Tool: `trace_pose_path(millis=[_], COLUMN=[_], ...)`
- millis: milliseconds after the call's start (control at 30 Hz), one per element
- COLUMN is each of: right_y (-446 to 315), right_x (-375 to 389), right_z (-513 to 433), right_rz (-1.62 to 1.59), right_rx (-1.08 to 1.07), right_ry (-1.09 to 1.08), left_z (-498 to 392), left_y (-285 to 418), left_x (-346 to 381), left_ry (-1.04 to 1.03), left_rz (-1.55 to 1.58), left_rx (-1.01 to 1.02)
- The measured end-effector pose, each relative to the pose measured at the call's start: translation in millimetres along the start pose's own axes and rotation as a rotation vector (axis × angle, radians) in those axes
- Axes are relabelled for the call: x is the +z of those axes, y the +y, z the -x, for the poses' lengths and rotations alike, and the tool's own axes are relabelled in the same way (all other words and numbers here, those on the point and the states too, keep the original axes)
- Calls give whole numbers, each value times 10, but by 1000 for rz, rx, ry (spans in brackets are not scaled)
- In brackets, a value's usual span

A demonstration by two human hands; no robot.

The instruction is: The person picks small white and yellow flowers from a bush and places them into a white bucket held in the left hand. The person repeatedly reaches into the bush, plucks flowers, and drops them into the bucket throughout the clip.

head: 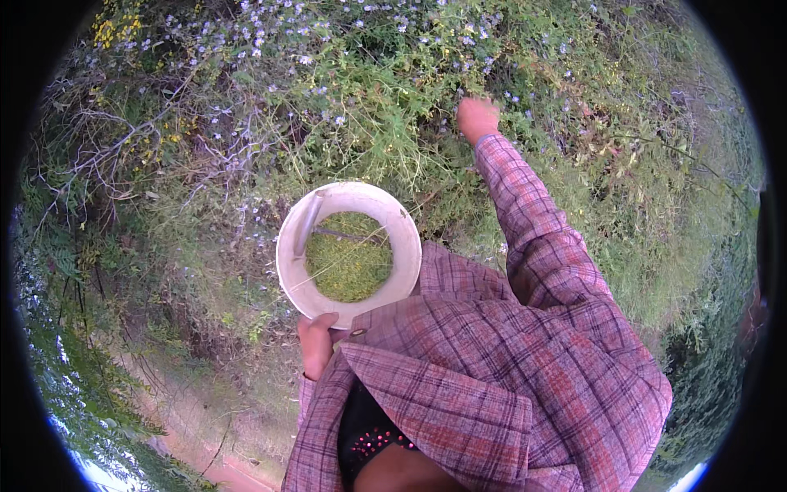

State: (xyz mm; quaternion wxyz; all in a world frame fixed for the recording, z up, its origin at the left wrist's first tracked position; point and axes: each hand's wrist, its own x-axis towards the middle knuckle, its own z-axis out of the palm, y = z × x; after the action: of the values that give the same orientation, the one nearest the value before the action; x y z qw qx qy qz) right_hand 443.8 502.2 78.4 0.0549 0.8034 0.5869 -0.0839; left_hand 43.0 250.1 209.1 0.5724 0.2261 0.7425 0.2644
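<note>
My left hand (316, 344) grips the near rim of a white plastic bucket (287, 258), thumb over the edge, held in front of my body. Small yellow-green plant pieces (350, 270) lie inside it, probably picked flower heads or buds. A greyish tube-like piece (309, 224) leans against the bucket's inner left wall. Some thin pale stalks and a dark stick cross the opening. My right hand (478, 118) is stretched out into the flowering shrubs (393, 111), with its fingers curled. Its fingertips face away among the leaves, so whatever they pinch is hidden.
Pale purple daisy-like flowers (305, 59) cover the growth at the top. Yellow blossoms (117, 29) stand at the upper left. Bare, tangled branches (132, 132) spread at left. A strip of reddish-brown dirt (184, 412) runs along the lower left. My loose plaid jacket (492, 363) hangs beside the bucket.
</note>
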Motion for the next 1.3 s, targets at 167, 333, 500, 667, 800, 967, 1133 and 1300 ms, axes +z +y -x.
trace_pose_path(millis=[167, 333, 500, 667, 800, 967, 1133, 1300], right_y=[87, 265, 418, 568, 434, -362, -601, 124], right_x=[0, 143, 26, -543, -1115, -1750, -2063, -2074], right_z=[195, 500, 740, 860, 998, 1328, 1358, 109], right_rz=[-127, -387, -1473, -1788, -1878, -1686, -941, -552], right_rx=[29, -42, 408, 529, 440, -140, -499, -34], right_ry=[-72, -23, -503, -567, -532, -27, 132, 679], left_z=[-86, -303, -412, -411, -546, -572, -464, -359], left_y=[-109, -168, 253, 754, 1064, 1161, 1181, 1012], left_x=[-29, 9, 130, 304, 354, 390, 415, 347], left_ry=[-1, -4, -62, -91, -97, -156, -118, -80], left_rz=[93, 185, 200, 73, 66, 52, 13, -15], left_rx=[17, 33, 19, 12, 10, -31, 10, -2])
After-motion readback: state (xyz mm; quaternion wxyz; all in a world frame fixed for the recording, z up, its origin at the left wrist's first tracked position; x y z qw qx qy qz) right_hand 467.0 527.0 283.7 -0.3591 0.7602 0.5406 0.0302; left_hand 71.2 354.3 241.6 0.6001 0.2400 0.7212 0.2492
